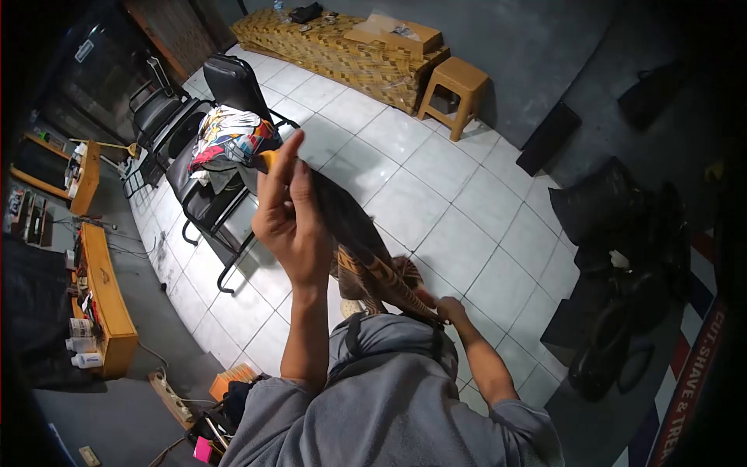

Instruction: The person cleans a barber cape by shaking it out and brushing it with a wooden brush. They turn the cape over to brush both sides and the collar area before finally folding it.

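My left hand point(294, 222) is raised in front of me, its index finger and thumb pointing up and the other fingers curled. A dark cloth with a brown patterned part point(354, 226) stretches from behind this hand down towards my right side. The left hand appears to grip its upper end, though the hand itself hides the grip. My right hand point(449, 310) is low by my waist, closed on the lower end of the cloth. Beyond the left hand, a pile of colourful clothes point(229, 136) rests on a black chair point(204, 204).
A long bench with a woven pattern point(327, 43) bears an open cardboard box point(397, 33). Beside it stands a brown stool point(455, 89). Wooden shelves with bottles point(109, 296) line the left wall. Dark bulky furniture point(615, 311) is at the right, on white floor tiles point(455, 237).
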`<state>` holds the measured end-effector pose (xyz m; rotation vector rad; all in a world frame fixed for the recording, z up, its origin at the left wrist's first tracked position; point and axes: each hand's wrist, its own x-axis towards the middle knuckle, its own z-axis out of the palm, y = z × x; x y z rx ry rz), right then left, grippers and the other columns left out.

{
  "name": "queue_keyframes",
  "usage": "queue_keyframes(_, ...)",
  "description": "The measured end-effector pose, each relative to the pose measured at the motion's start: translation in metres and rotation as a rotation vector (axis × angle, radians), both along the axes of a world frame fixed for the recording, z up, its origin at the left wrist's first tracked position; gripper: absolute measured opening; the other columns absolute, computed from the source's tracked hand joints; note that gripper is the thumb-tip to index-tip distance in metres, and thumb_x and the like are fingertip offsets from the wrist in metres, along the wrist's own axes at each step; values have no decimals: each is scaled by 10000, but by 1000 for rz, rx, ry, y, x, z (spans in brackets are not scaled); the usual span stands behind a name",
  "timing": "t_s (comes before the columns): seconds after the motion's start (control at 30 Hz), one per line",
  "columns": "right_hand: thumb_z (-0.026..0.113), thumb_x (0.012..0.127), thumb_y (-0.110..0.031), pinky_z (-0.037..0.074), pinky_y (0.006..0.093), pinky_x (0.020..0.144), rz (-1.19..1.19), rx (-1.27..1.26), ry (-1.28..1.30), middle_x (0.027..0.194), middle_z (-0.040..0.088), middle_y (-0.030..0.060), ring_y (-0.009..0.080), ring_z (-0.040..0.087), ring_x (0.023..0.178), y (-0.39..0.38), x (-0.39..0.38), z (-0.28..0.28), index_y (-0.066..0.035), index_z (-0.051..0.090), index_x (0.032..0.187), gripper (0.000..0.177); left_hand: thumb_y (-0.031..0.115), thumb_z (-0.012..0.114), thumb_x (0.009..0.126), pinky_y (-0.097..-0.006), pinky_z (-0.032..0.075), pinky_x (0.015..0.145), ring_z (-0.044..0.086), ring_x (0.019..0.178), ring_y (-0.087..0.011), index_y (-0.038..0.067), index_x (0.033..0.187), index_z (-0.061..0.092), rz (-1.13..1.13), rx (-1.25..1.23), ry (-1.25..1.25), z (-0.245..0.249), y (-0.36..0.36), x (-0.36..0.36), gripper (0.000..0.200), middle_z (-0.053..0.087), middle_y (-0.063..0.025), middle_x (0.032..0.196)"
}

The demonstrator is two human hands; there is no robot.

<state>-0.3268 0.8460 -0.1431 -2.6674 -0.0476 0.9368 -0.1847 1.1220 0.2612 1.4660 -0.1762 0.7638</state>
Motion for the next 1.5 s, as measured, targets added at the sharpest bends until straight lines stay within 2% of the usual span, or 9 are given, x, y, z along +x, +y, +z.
queue_keyframes(0.1, 413, 927, -404, 486, 428, 587, -155, 89, -362, 676, 610, 174, 314, 629, 678, -12, 29, -31, -6, 577, 899, 431, 98, 516, 929, -213, 383, 852, 543, 914, -94, -10, 1155, 603, -96, 37, 120, -7, -2, -8, 265, 622, -84, 1039)
queue_keyframes(0.23, 331, 975, -447, 338, 243, 381, -756, 1146, -31, 577, 446, 10, 99, 412, 433, 46, 77, 193, -59, 468, 901, 418, 63, 522, 909, -220, 359, 871, 517, 935, -111, -12, 1169, 594, -287, 164, 178, -12, -13, -17, 281, 584, -83, 1032)
queue_keyframes(0.43, 343, 984, -378, 299, 188, 443, -504, 1514, -161, 642, 448, -30, 40, 385, 505, 108, 59, 297, -66, 472, 1087, 353, -72, 507, 832, -189, 369, 779, 471, 834, -98, 6, 1207, 574, -286, 157, 157, -22, -33, -17, 388, 460, -33, 910)
queue_keyframes(0.77, 532, 804, -495, 472, 465, 759, -30, -26, 200, 935, 646, 193, 397, 605, 902, 15, -6, 2, -65, 643, 984, 479, -38, 492, 872, -176, 386, 775, 494, 912, -57, 24, 1243, 549, -2, 20, -52, -2, -9, -4, 380, 585, -45, 994)
queue_keyframes(0.97, 327, 943, -470, 474, 419, 569, -444, 164, -338, 671, 624, 184, 343, 614, 599, -26, 15, -9, 30, 599, 792, 589, 64, 541, 907, -215, 374, 861, 486, 1019, -96, 16, 1238, 551, 8, 147, 55, -14, -13, -3, 335, 562, -70, 1062)
queue_keyframes(1.03, 378, 955, -440, 317, 254, 339, -805, 683, -323, 520, 412, -20, 81, 395, 375, 7, 49, 85, -63, 492, 785, 429, 17, 574, 880, -199, 389, 770, 491, 883, -97, 15, 1213, 571, -24, 170, 80, -21, -19, -3, 334, 488, -52, 970)
queue_keyframes(1.23, 309, 989, -419, 299, 216, 397, -699, 1291, -510, 569, 403, -19, 76, 378, 438, 104, 63, 279, -80, 459, 825, 405, 22, 604, 868, -177, 421, 665, 474, 760, -62, 26, 1223, 567, -32, 208, 151, -34, -40, 0, 357, 445, -29, 955)
queue_keyframes(1.37, 310, 995, -387, 322, 223, 434, -679, 1395, 113, 580, 418, -18, 60, 392, 473, 130, 57, 238, -61, 494, 825, 411, 20, 575, 884, -229, 515, 787, 532, 878, -80, -11, 1233, 537, -100, -4, 133, -24, -47, -2, 352, 471, -25, 962)
queue_keyframes(1.5, 337, 963, -317, 439, 471, 829, -43, 386, -189, 998, 609, 240, 405, 568, 967, 83, 41, 51, -28, 573, 1075, 389, -6, 551, 886, -276, 565, 782, 562, 919, -87, 9, 1265, 499, -39, -36, 4, -23, -24, 10, 383, 551, -70, 1082)
